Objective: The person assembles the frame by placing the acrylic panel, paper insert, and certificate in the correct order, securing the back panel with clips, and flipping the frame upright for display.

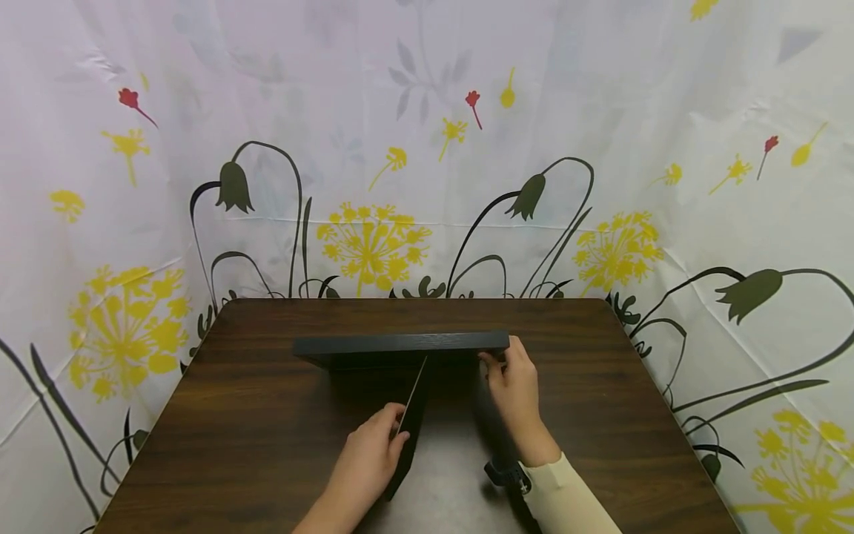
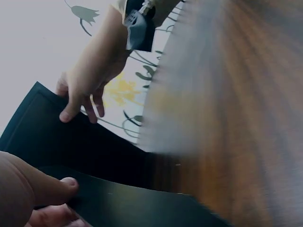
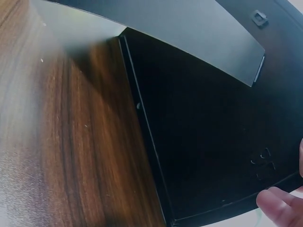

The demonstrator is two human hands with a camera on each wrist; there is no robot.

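Observation:
A black picture frame [image 1: 400,343] stands upright on the table with its back toward me. From that back, a flat easel leg [image 1: 412,426] swings out toward the near side. My left hand [image 1: 367,456] pinches the leg between thumb and fingers; in the left wrist view the thumb lies on the leg's face. At the frame's right side, my right hand [image 1: 517,386] grips the edge, thumb on the back and fingers around the outside. The right wrist view shows the dark frame back [image 3: 203,132], the leg [image 3: 199,38] angled away from it, and a small metal hanger [image 3: 259,18].
The dark wood-grain table [image 1: 253,415] has rounded far corners and reflects light in front of the frame. A white curtain [image 1: 427,148] printed with flowers hangs close behind and along both sides. A dark watch-like band [image 1: 508,476] sits on the right wrist by a cream sleeve.

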